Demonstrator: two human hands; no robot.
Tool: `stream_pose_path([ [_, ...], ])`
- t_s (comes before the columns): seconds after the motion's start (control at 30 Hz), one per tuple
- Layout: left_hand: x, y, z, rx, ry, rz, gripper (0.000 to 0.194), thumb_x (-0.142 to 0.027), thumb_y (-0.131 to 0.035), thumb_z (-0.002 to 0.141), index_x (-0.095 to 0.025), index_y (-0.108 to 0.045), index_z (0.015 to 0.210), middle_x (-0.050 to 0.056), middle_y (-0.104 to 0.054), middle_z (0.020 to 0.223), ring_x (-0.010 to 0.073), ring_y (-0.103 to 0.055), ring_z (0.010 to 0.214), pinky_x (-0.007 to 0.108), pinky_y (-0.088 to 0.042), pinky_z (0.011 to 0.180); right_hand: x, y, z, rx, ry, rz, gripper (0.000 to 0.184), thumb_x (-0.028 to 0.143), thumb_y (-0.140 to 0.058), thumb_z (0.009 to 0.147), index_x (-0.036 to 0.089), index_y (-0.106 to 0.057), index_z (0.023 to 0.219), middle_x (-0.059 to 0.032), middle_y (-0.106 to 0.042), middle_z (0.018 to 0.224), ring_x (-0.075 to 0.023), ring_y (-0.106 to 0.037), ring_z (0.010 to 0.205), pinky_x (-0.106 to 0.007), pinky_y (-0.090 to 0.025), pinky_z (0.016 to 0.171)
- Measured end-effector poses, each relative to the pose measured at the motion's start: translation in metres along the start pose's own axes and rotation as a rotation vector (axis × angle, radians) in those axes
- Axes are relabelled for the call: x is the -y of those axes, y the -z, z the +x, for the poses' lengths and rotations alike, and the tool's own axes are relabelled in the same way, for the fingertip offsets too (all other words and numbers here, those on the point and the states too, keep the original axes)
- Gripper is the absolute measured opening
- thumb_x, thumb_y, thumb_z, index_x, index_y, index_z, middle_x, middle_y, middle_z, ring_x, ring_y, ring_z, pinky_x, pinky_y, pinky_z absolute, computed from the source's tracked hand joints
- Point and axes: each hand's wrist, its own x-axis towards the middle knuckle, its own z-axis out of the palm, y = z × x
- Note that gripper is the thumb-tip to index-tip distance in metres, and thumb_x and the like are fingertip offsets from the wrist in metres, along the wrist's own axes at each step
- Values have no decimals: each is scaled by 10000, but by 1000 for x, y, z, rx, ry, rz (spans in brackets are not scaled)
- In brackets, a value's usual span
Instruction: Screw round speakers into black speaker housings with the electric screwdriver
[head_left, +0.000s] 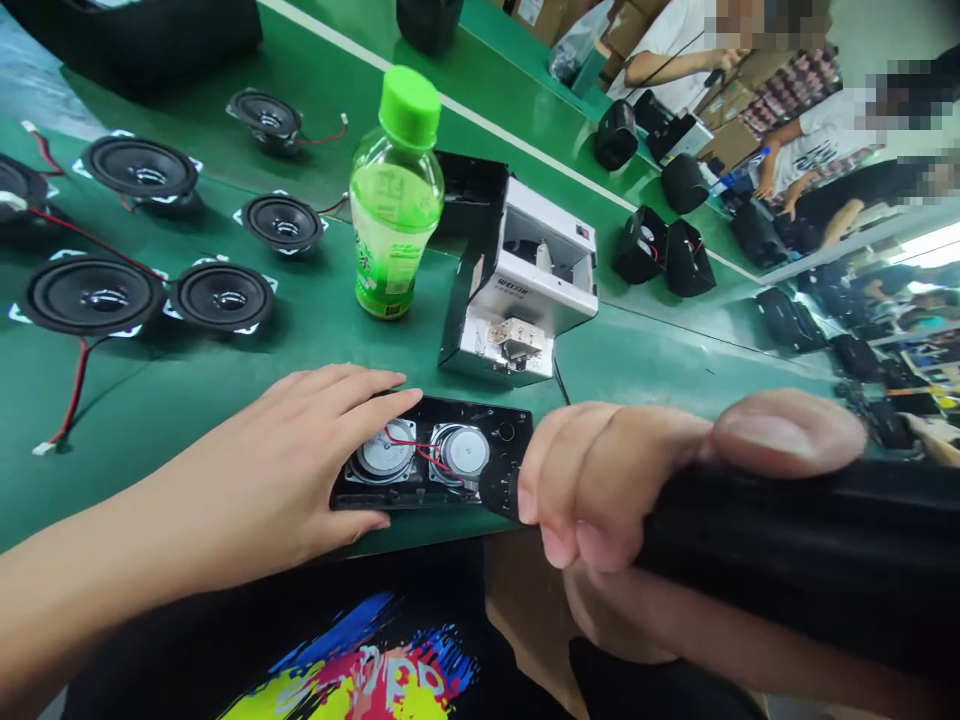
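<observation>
My left hand (322,455) grips the left end of a black speaker panel (517,425), fingers over its far edge and thumb at the near edge. Set in the panel are two round speaker drivers, a left one (384,455) and a right one (463,452), backs up, with red wires between them. My right hand (607,480) is closed around a black electric screwdriver (810,520). The tool's nose points left and meets the near side of the panel beside the right driver. Its tip is too small to make out clearly.
Beyond the panel stand a white and black screw feeder (536,285) and a green-capped drink bottle (397,200). Several loose speakers (225,295) with red leads lie at the left on the green table (315,340). Black speaker housings (637,240) and other people are farther off.
</observation>
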Motion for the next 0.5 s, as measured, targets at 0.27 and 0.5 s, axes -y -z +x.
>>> stream_pose_path([
  [0.27,-10,5,6,57,68,-32,1145,-446,-1088,824,-301,-684,1885,193,-751,1859,539,-725,1681,766,-616,1431,-44,-31,-6,-155,92,67,309,282,-999,1162,423,-966,1435,58,-752,761,-185,-743,636,-392,-735,715],
  [0.5,-13,6,10,54,67,-24,1142,-440,-1074,816,-305,-680,1879,173,-742,1877,528,-717,1682,750,-611,1432,-61,-31,-5,-152,107,94,271,365,-1023,1151,377,-958,1414,47,-792,821,-188,-761,661,-421,-748,733],
])
